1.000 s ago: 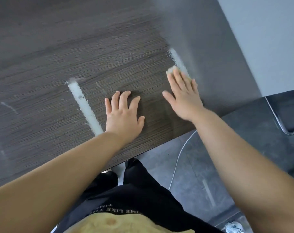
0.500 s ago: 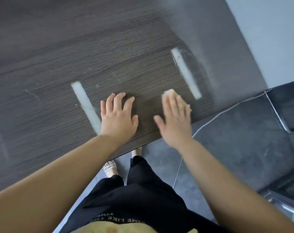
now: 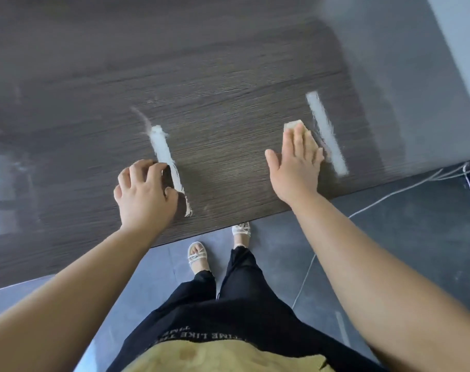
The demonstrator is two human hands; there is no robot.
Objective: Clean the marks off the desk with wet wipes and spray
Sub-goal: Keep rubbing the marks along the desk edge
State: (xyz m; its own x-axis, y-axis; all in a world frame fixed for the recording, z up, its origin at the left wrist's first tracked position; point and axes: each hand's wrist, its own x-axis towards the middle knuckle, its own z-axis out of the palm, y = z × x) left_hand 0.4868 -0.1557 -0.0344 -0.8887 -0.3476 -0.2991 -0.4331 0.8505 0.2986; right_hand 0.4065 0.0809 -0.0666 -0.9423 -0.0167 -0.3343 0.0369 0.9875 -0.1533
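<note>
The dark wood-grain desk (image 3: 228, 76) carries two white streak marks. My right hand (image 3: 295, 167) lies flat with straight fingers on a folded pale wipe (image 3: 291, 126), whose far edge peeks out past the fingertips. It sits just left of the right mark (image 3: 326, 132). My left hand (image 3: 144, 194) hovers or rests at the left mark (image 3: 165, 154), its fingers loosely curled and holding nothing. Its thumb covers part of the mark's near end. No spray bottle is in view.
The desk's front edge runs diagonally above my sandalled feet (image 3: 197, 256) on the grey tiled floor. A thin white cable (image 3: 389, 196) trails over the floor at the right. A pale wall (image 3: 459, 36) bounds the desk's right end.
My right hand has slid the wipe back toward the right mark. My left hand went from flat on the desk to loosely curled, and now overlaps the left mark. The view pulled back.
</note>
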